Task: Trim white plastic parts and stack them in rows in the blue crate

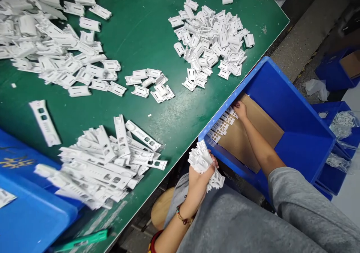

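Observation:
My left hand is wrapped round a bundle of white plastic parts in front of my body, beside the near corner of a blue bin. My right hand reaches inside that bin, its fingers closed on the end of a white plastic strip. More white strips with square holes lie side by side in a row along the bin's wall, on brown cardboard. My right fingertips are partly hidden.
On the green table lie a pile of long white strips, heaps of short white curved pieces and a larger white heap. A blue crate and a green cutter-like tool are at lower left. A wooden stool stands below.

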Tool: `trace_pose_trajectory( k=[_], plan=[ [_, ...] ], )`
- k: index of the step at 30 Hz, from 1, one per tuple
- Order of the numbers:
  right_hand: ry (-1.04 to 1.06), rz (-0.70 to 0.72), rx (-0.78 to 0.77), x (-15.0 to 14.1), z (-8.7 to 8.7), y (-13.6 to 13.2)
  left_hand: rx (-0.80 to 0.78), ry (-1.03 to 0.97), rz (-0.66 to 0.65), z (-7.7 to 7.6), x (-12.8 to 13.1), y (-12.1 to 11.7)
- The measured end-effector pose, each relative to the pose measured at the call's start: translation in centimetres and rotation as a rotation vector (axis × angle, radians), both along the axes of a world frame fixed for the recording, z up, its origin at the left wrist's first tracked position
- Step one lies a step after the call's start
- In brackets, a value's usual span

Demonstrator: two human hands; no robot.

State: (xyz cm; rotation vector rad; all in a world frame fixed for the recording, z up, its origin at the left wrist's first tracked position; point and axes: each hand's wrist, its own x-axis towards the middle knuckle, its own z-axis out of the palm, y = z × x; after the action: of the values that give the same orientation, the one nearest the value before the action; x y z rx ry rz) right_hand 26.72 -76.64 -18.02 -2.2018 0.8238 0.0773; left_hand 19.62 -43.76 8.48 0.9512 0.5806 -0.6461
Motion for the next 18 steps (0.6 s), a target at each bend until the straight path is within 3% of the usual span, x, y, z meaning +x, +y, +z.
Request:
trace_pose_trajectory(
  k=[6, 12, 15, 16, 18],
  plan=[
    [0.012, 0.069, -0.026, -2.5, 0.3, 0.5, 0.003, 0.014, -0.033, -0.8, 0.0, 0.3],
    [0.009, 0.048, -0.006, -1.6, 2.1, 1.4, -0.049, 0.076, -0.047, -0.5, 0.2, 0.3],
    [-0.047, 0.033, -0.006, -1.3, 6.0, 3.6, -0.065, 0.048, -0.095, -0.8, 0.3, 0.4],
    [-0.075, 0.036, 0.021, -1.5, 8.0, 4.8, -0.059, 0.034, -0.105, -1.0, 0.3, 0.5],
    [-0.151, 0.07, 0.222, -2.3, 12.8, 8.0, -0.032, 0.005, -0.128, -1.4, 0.2, 0.5]
  ],
)
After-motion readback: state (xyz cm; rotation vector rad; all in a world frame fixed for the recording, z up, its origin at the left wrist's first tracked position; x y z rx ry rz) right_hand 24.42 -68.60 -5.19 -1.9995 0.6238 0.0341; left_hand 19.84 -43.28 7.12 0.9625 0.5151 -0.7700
